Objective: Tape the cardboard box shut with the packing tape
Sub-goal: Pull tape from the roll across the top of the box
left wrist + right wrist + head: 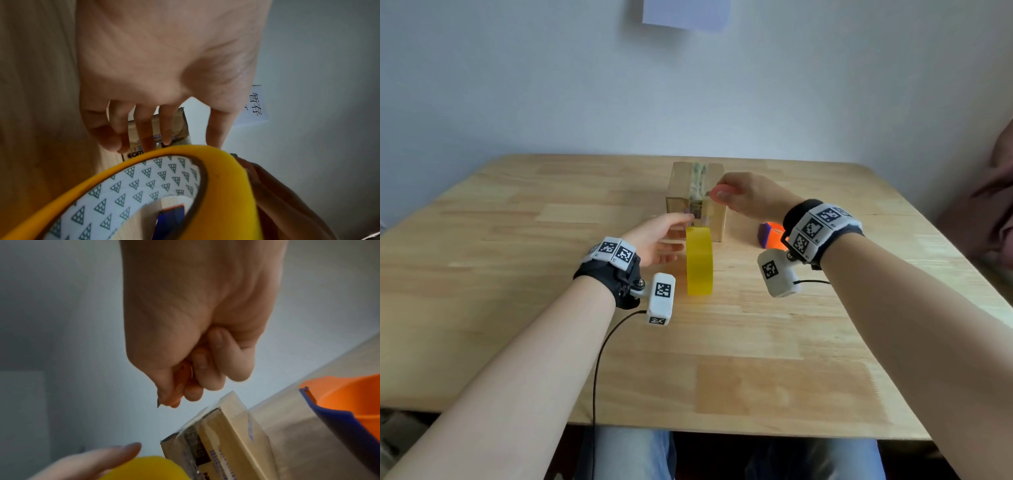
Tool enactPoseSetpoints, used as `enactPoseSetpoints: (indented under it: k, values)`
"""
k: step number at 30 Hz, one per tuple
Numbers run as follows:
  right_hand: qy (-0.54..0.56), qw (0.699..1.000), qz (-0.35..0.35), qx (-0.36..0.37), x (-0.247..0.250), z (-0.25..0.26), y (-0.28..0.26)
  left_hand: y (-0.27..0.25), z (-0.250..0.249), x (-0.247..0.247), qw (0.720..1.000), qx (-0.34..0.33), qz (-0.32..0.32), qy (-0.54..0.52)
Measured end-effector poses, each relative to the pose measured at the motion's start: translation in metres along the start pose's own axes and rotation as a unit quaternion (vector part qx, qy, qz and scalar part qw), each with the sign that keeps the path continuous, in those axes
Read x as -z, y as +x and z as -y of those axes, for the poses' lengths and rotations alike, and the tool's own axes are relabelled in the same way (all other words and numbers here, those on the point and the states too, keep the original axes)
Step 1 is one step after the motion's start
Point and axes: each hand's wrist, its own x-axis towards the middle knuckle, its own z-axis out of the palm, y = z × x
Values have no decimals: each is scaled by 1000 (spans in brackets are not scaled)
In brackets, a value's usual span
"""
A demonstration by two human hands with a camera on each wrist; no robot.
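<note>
Counting: 1 box (697,200), 1 tape roll (699,262), 2 hands.

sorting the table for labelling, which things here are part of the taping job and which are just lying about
Part of the job:
cardboard box
yellow tape roll
small pink cutter in the right hand

Lying about:
orange and blue object
paper on the wall

Wooden table (517,240), pale wall (551,85)
</note>
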Motion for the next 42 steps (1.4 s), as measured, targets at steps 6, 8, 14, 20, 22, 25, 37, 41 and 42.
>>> enactPoseSetpoints:
  k: [6,8,14,20,22,25,37,41,42]
  values:
    - [-99,992,67,30,-8,10,17,3,4,7,998,-25,54,18]
    - [-134,987,80,28,-11,12,22,5,6,8,996,-42,71,30]
    - [-189,976,106,39,-18,22,30,11,13,11,994,-63,89,17]
    - [-245,962,117,39,-22,33,35,10,13,11,992,-75,101,23]
    - [-260,957,124,33,-22,38,37,9,13,12,992,-72,102,19]
    - [-278,950,136,37,-21,44,40,13,13,13,993,-68,93,22]
    - [-295,942,158,21,-27,56,53,18,14,17,993,-63,94,42]
    - [-278,947,161,15,-22,52,52,16,12,15,993,-65,89,48]
    - [-275,947,164,10,-20,51,50,17,11,15,993,-66,89,50]
